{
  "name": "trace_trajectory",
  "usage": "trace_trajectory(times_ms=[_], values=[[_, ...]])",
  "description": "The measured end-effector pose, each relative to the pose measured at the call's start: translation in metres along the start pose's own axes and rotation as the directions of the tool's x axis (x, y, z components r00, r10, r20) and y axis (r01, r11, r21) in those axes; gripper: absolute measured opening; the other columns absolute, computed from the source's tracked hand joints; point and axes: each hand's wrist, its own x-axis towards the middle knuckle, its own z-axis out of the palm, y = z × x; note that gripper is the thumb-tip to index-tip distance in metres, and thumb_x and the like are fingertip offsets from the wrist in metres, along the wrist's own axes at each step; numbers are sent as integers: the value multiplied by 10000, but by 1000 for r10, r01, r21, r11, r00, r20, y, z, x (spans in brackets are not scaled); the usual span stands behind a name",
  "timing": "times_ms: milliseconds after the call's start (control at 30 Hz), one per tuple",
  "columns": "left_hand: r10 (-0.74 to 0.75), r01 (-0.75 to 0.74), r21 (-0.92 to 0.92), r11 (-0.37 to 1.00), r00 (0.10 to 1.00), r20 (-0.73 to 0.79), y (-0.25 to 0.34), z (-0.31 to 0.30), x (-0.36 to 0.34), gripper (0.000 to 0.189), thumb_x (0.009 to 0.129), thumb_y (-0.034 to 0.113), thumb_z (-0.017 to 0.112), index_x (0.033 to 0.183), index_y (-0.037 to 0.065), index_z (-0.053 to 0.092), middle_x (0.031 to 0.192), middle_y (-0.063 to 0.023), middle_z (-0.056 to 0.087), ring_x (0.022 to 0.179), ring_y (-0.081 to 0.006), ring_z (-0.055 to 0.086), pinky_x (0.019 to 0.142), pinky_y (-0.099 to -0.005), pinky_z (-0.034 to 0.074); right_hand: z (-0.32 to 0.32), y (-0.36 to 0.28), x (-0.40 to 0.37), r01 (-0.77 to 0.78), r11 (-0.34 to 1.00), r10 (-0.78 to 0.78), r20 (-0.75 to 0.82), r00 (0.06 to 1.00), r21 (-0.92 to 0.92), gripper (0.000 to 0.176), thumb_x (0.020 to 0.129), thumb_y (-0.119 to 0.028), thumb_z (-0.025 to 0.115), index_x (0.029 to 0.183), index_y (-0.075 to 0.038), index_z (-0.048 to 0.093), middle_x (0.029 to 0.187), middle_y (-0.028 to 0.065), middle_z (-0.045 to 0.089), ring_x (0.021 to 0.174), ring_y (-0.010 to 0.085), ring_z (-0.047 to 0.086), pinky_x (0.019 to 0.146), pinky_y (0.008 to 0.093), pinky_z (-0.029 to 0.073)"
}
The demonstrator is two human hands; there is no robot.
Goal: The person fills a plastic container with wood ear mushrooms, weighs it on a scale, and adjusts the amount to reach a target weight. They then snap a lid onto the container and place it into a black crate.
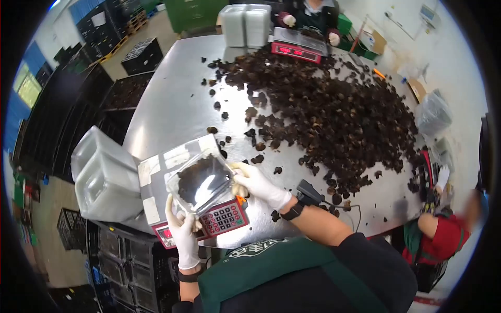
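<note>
Both my gloved hands hold a clear plastic box (225, 194) of dark brown, mushroom-like pieces (193, 180). My left hand (183, 229) has its fingers closed on the box's near left corner. At the right side, my right hand (255, 182) grips the edge with curled fingers. Glare shines off the clear plastic over the contents. Beneath the box is a red digital scale (225, 219) with a keypad and a taped, pale weighing plate (151, 169). A small orange item (241, 199) shows by my right fingers.
A broad pile of dark pieces (339, 115) covers much of the metal table (172, 94). Stacked plastic trays (107, 182) stand left of my scale, more trays (245, 26) at the far edge. Two co-workers are at other scales, across (297, 52) and at right (428, 167).
</note>
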Motion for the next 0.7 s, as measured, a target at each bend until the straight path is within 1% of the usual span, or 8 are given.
trace_trajectory(times_ms=[100,167,233,300,467,500,633,700], values=[[-130,129,-113,985,992,-1,20,2,-27,831,875,-85,527,1578,181,174,875,-67,623,570,-94,559,495,-183,445,3,14,-15,3,997,5,-93,996,82,420,981,-108,530,1375,26,474,787,74,675,594,96,624,517,214,475],[-227,228,3,974,967,117,25,-26,-44,876,881,-59,584,1592,182,131,986,-66,635,765,-103,626,670,-232,521,12,-5,-30,-89,995,87,-57,995,-39,384,983,-99,509,1342,40,500,767,46,636,581,93,583,514,223,454],[37,-51,478,877,999,38,36,-53,-59,888,844,24,706,1574,101,205,1132,-117,636,1051,-135,607,900,-250,486,24,-14,-42,-118,988,115,-35,993,-96,391,969,-64,505,1341,57,505,747,59,639,547,79,560,492,200,423],[227,-123,654,746,971,-77,46,-79,-67,883,801,93,769,1547,93,296,1321,-139,559,1116,-178,584,917,-313,506,37,-17,-45,-128,977,132,10,991,-170,403,962,-46,497,1348,70,505,738,69,644,521,73,538,472,184,398],[46,-155,486,860,972,229,38,-108,-82,839,822,244,767,1516,37,344,1416,-159,517,1250,-233,527,1062,-350,421,83,-36,-31,-78,948,198,379,904,-310,441,965,-77,525,1375,79,479,743,76,653,518,83,530,472,186,391],[-116,-6,415,910,956,269,49,-114,-88,799,855,251,725,1510,6,338,1447,-165,494,1307,-236,484,1111,-352,367,96,-41,-29,-84,941,222,412,884,-327,445,975,-101,532,1378,78,476,747,76,654,532,84,535,492,193,408],[-61,49,-103,993,991,-119,45,-151,-133,727,870,240,698,1477,-15,389,1467,-149,458,1289,-209,493,1086,-337,396,122,-35,-23,19,948,143,478,866,-318,476,1014,-228,543,1387,60,476,789,56,659,661,81,564,651,218,468],[89,3,204,979,894,-440,41,-202,-159,749,888,365,704,1451,-33,411,1445,-129,480,1292,-201,495,1089,-345,391,120,-30,-21,40,935,128,440,889,-352,453,1012,-212,536,1372,61,493,803,47,658,685,77,556,664,212,462]])
